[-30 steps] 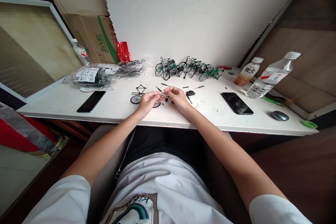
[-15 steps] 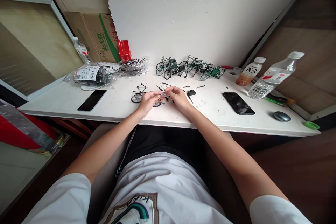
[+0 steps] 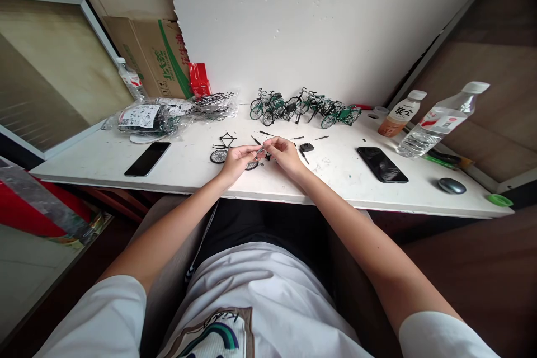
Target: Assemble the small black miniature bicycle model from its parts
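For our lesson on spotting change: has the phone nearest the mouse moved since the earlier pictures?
No, in no direction: the phone keeps its place against the edge of the desk.

Bare bench [image 3: 335, 170] extends from the loose black parts [image 3: 307, 147] rightward to the dark phone [image 3: 381, 165] — an open lane along the front edge. Behind, the row of model bicycles [image 3: 304, 107] blocks passage to the wall [image 3: 293, 28]; at far right, two bottles [image 3: 442, 119] [image 3: 401, 113] stand as tall obstacles — near each other, beyond the phone.
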`<state>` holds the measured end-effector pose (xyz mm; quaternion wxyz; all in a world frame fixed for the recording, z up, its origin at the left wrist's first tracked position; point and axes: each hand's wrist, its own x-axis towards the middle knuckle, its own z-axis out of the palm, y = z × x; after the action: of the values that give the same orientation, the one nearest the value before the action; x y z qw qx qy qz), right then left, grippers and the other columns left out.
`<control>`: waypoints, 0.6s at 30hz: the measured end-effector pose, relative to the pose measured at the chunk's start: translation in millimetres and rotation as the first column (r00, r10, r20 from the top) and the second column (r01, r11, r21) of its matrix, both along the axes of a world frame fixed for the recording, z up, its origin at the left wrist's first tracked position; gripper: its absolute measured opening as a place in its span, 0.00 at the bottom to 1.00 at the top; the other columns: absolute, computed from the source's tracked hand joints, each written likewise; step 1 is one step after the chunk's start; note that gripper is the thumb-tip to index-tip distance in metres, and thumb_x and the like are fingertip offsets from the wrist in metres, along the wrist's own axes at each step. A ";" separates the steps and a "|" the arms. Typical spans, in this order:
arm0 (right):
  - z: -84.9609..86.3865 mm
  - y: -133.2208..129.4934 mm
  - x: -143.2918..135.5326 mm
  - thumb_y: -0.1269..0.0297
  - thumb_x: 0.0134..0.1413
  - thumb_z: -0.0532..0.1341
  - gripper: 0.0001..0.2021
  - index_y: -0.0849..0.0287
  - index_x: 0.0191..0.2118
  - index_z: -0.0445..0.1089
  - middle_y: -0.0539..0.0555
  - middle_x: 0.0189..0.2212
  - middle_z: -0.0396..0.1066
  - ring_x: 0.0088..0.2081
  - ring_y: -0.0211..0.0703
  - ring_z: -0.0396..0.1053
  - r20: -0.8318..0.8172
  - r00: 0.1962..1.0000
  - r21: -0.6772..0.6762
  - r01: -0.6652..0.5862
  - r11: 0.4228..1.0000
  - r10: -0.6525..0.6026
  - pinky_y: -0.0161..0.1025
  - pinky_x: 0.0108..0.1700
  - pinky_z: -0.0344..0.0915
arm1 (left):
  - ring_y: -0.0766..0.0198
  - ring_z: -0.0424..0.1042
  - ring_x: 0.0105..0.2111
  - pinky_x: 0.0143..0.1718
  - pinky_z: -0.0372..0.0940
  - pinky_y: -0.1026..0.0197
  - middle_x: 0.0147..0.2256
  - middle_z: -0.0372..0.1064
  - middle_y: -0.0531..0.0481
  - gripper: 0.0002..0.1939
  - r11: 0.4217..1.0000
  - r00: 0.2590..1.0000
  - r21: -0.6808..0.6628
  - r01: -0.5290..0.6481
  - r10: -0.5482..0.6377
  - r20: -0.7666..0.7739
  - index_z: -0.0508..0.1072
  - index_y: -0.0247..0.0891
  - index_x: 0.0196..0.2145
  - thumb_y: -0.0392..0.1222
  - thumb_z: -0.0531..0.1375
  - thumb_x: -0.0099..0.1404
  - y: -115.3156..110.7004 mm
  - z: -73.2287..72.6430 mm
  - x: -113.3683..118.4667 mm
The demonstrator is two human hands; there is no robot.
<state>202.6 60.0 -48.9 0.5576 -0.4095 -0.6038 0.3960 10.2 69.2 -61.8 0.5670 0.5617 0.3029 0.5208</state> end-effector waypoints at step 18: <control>0.5 -1.2 -1.1 0.45 0.57 0.69 0.18 0.56 0.39 0.76 0.56 0.39 0.79 0.42 0.48 0.75 0.065 0.997 0.037 0.041 0.998 -0.043 0.46 0.51 0.71 | 0.50 0.84 0.42 0.52 0.76 0.46 0.44 0.84 0.39 0.18 0.999 1.000 -0.044 -0.021 0.021 0.007 0.85 0.33 0.43 0.45 0.73 0.57 -0.6 4.1 1.5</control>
<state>201.5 58.8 -48.4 0.5531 -0.4247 -0.6200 0.3596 11.7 68.6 -57.8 0.5749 0.5440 0.3181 0.5219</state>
